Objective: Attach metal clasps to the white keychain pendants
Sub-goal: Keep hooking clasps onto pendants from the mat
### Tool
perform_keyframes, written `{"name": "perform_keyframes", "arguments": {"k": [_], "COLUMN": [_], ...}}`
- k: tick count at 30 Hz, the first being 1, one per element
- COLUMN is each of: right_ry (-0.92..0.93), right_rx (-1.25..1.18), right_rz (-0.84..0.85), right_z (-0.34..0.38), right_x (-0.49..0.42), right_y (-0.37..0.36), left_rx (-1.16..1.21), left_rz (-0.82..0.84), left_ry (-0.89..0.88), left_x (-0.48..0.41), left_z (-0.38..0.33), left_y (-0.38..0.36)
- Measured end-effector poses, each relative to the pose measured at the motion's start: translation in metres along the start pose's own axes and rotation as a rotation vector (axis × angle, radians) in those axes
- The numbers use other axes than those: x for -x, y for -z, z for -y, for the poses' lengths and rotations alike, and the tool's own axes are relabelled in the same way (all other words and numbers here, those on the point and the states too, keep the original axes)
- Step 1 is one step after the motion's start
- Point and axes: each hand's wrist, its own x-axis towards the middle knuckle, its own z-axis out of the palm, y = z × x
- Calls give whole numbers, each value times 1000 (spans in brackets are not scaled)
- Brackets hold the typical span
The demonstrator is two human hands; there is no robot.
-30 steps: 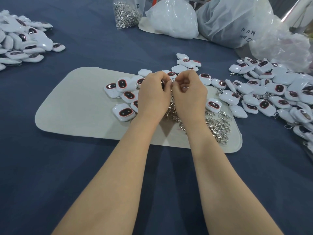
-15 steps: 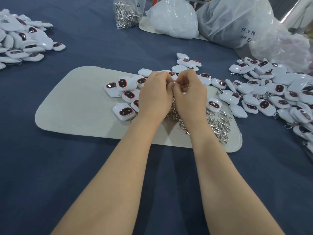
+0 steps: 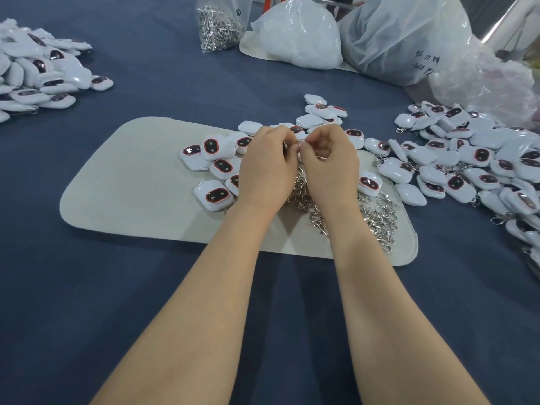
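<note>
Fingers (image 3: 282, 137) of the left hand (image 3: 267, 171) and the right hand (image 3: 330, 171) are curled tight and meet tip to tip above the far edge of the beige mat (image 3: 131, 185), pinching a small metal clasp (image 3: 299, 143) between them; whether a pendant is held as well cannot be told, since the hands hide it; loose white pendants (image 3: 216, 162) lie on the mat just left of the hands; a pile of clasps (image 3: 377, 217) lies on the mat's right end, partly under the wrists; a larger heap of pendants (image 3: 482, 171) spreads over the blue bench (image 3: 117, 287) right of the mat; another heap (image 3: 38, 74) lies well apart, far left of the mat; beyond the mat stand a clear bag of clasps (image 3: 219, 27) and white plastic bags (image 3: 301, 39).
</note>
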Motion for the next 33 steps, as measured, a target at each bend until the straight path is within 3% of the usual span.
{"name": "perform_keyframes", "arguments": {"k": [24,33], "right_ry": [104,-38], "right_rx": [104,-54], "right_rz": [48,-7], "right_z": [-2,0], "right_x": [1,1], "right_y": [-2,-6], "left_rx": [-32,2], "left_rz": [5,-16], "left_ry": [7,-10], "left_x": [1,1], "left_z": [-2,-4], "left_y": [3,3]}}
